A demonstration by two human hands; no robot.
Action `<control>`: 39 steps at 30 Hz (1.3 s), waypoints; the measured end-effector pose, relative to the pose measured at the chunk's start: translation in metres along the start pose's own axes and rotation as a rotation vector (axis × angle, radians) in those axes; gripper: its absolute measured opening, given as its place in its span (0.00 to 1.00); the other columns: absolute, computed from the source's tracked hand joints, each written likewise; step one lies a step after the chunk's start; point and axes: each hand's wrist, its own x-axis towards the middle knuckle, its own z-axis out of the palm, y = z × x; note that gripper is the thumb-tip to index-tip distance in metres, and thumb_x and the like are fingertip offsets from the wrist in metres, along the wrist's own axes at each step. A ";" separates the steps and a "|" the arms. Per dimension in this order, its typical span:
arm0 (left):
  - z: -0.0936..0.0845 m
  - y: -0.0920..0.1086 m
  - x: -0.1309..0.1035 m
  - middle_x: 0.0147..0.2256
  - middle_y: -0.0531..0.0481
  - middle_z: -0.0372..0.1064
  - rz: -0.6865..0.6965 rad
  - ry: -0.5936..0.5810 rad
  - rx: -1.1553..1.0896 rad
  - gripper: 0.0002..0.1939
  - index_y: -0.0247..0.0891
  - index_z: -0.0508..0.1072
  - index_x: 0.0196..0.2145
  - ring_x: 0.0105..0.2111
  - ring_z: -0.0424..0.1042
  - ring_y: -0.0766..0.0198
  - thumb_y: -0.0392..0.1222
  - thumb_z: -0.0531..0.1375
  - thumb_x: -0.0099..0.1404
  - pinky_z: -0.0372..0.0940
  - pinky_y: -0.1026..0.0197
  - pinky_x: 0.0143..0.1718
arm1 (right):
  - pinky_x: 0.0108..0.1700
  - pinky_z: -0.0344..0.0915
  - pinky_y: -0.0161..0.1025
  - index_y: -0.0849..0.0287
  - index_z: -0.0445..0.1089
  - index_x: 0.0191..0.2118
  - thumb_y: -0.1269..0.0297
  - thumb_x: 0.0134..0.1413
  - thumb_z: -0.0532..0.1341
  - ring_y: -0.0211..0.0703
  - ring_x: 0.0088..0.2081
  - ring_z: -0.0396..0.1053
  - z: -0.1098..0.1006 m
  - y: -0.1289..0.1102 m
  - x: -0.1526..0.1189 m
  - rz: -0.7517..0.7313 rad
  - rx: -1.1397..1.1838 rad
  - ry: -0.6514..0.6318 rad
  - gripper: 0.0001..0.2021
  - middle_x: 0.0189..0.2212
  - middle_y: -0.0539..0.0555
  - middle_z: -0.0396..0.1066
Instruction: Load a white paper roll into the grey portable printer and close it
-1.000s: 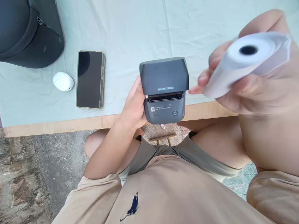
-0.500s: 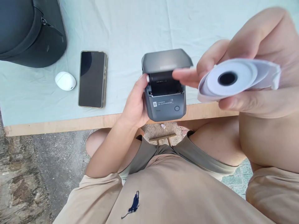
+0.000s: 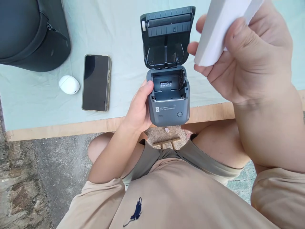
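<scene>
A dark grey label printer (image 3: 169, 109) sits at the table's front edge with its lid (image 3: 168, 38) swung fully up. Its roll compartment shows bare, with a small printed sticker inside. My left hand (image 3: 139, 108) grips the printer's left side, thumb on the rim of the compartment. Up and to the right of the printer, my right hand (image 3: 254, 60) holds a white paper label roll (image 3: 218, 35) between thumb and fingers. The roll is tilted, so its core is turned out of sight, and its top is cut off by the picture's edge.
On the light green cloth (image 3: 114, 28) lie a black smartphone (image 3: 96, 83) and a white earbud case (image 3: 69, 85). A black zippered bag (image 3: 53, 41) stands at the far left. The table's wooden edge (image 3: 71, 128) runs in front of my knees.
The printer's lid has gone from partly raised to fully upright, uncovering the compartment. My right hand has moved up and turned the paper roll from core-facing to side-on. My left hand keeps its grip.
</scene>
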 end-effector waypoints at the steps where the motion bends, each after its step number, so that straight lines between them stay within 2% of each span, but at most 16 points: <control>1: 0.000 0.001 0.000 0.42 0.48 0.76 0.001 -0.007 0.001 0.21 0.40 0.72 0.44 0.47 0.74 0.54 0.54 0.45 0.68 0.71 0.54 0.46 | 0.36 0.72 0.42 0.51 0.62 0.39 0.57 0.44 0.67 0.43 0.39 0.71 -0.004 0.003 0.000 0.020 -0.014 0.019 0.17 0.41 0.49 0.68; 3: 0.000 0.002 0.000 0.43 0.48 0.75 0.000 -0.018 0.000 0.22 0.40 0.72 0.44 0.48 0.74 0.54 0.54 0.44 0.68 0.71 0.53 0.47 | 0.32 0.69 0.42 0.52 0.63 0.36 0.57 0.45 0.66 0.43 0.36 0.70 -0.014 0.011 0.000 -0.018 -0.111 0.058 0.14 0.37 0.51 0.68; 6: 0.001 0.003 -0.001 0.43 0.48 0.75 -0.003 -0.016 0.005 0.22 0.40 0.72 0.44 0.50 0.73 0.54 0.53 0.44 0.68 0.70 0.53 0.48 | 0.30 0.65 0.36 0.52 0.65 0.34 0.61 0.41 0.70 0.36 0.34 0.66 -0.029 0.025 0.000 -0.151 -0.343 0.104 0.15 0.33 0.50 0.65; 9: 0.002 0.002 -0.001 0.43 0.47 0.75 0.006 -0.016 0.031 0.20 0.40 0.71 0.44 0.51 0.71 0.52 0.52 0.46 0.67 0.70 0.52 0.48 | 0.30 0.62 0.32 0.51 0.68 0.38 0.65 0.35 0.73 0.35 0.40 0.63 -0.040 0.035 -0.003 -0.164 -0.470 0.089 0.20 0.38 0.49 0.65; 13: 0.006 0.002 -0.002 0.44 0.49 0.73 0.089 0.034 0.110 0.14 0.43 0.67 0.44 0.51 0.71 0.54 0.51 0.53 0.64 0.70 0.55 0.48 | 0.38 0.68 0.35 0.49 0.69 0.46 0.65 0.41 0.70 0.39 0.48 0.65 -0.044 0.040 -0.008 -0.155 -0.618 0.047 0.22 0.46 0.51 0.67; 17: 0.012 0.003 -0.001 0.42 0.53 0.69 0.171 0.136 0.233 0.11 0.42 0.65 0.45 0.44 0.73 0.61 0.45 0.55 0.65 0.70 0.59 0.40 | 0.40 0.69 0.37 0.51 0.70 0.45 0.65 0.44 0.68 0.39 0.45 0.67 -0.043 0.040 -0.009 -0.183 -0.619 0.022 0.19 0.44 0.52 0.69; 21: 0.015 0.005 0.000 0.39 0.54 0.68 0.162 0.222 0.361 0.10 0.42 0.64 0.43 0.41 0.72 0.63 0.47 0.53 0.66 0.68 0.60 0.39 | 0.40 0.69 0.39 0.50 0.70 0.44 0.63 0.45 0.68 0.39 0.42 0.68 -0.037 0.039 -0.012 -0.196 -0.548 -0.012 0.17 0.41 0.50 0.70; 23: 0.017 0.007 -0.002 0.39 0.55 0.68 0.132 0.219 0.476 0.12 0.44 0.62 0.45 0.43 0.72 0.60 0.50 0.51 0.67 0.66 0.56 0.43 | 0.39 0.69 0.38 0.50 0.69 0.44 0.62 0.47 0.67 0.38 0.42 0.68 -0.035 0.038 -0.014 -0.201 -0.530 -0.037 0.16 0.40 0.50 0.70; 26: 0.021 0.012 -0.007 0.35 0.53 0.66 0.129 0.259 0.775 0.16 0.46 0.63 0.46 0.48 0.69 0.52 0.56 0.50 0.67 0.59 0.51 0.50 | 0.38 0.68 0.35 0.50 0.69 0.44 0.64 0.48 0.66 0.36 0.42 0.67 -0.032 0.038 -0.016 -0.191 -0.510 -0.075 0.15 0.41 0.50 0.69; 29: 0.022 0.017 -0.010 0.27 0.49 0.63 0.216 0.323 0.975 0.17 0.44 0.66 0.37 0.48 0.66 0.47 0.60 0.53 0.63 0.54 0.52 0.50 | 0.39 0.69 0.35 0.50 0.69 0.44 0.64 0.49 0.66 0.36 0.42 0.67 -0.032 0.039 -0.015 -0.196 -0.497 -0.080 0.15 0.41 0.50 0.69; 31: 0.020 0.019 -0.008 0.22 0.49 0.58 0.280 0.378 1.113 0.16 0.44 0.63 0.28 0.43 0.66 0.46 0.58 0.53 0.63 0.54 0.51 0.47 | 0.40 0.71 0.35 0.51 0.69 0.44 0.63 0.49 0.65 0.37 0.43 0.67 -0.032 0.040 -0.015 -0.205 -0.513 -0.093 0.15 0.41 0.50 0.69; 34: 0.011 0.017 -0.001 0.17 0.52 0.48 0.305 0.449 1.436 0.17 0.43 0.56 0.23 0.32 0.66 0.49 0.55 0.52 0.63 0.55 0.51 0.40 | 0.43 0.72 0.36 0.54 0.68 0.44 0.62 0.49 0.65 0.36 0.42 0.68 -0.031 0.040 -0.015 -0.229 -0.560 -0.102 0.15 0.40 0.50 0.70; 36: 0.006 0.016 0.003 0.16 0.54 0.45 0.353 0.460 1.573 0.19 0.43 0.56 0.21 0.26 0.63 0.53 0.56 0.52 0.63 0.54 0.52 0.35 | 0.42 0.72 0.36 0.54 0.68 0.45 0.62 0.49 0.65 0.36 0.42 0.68 -0.031 0.039 -0.016 -0.269 -0.575 -0.101 0.16 0.41 0.50 0.70; 39: 0.006 0.021 -0.001 0.19 0.53 0.52 0.607 0.447 1.550 0.19 0.42 0.65 0.25 0.26 0.62 0.59 0.59 0.53 0.63 0.55 0.54 0.34 | 0.43 0.72 0.38 0.50 0.67 0.47 0.63 0.49 0.65 0.38 0.43 0.68 -0.029 0.035 -0.021 -0.431 -0.657 -0.045 0.18 0.42 0.49 0.69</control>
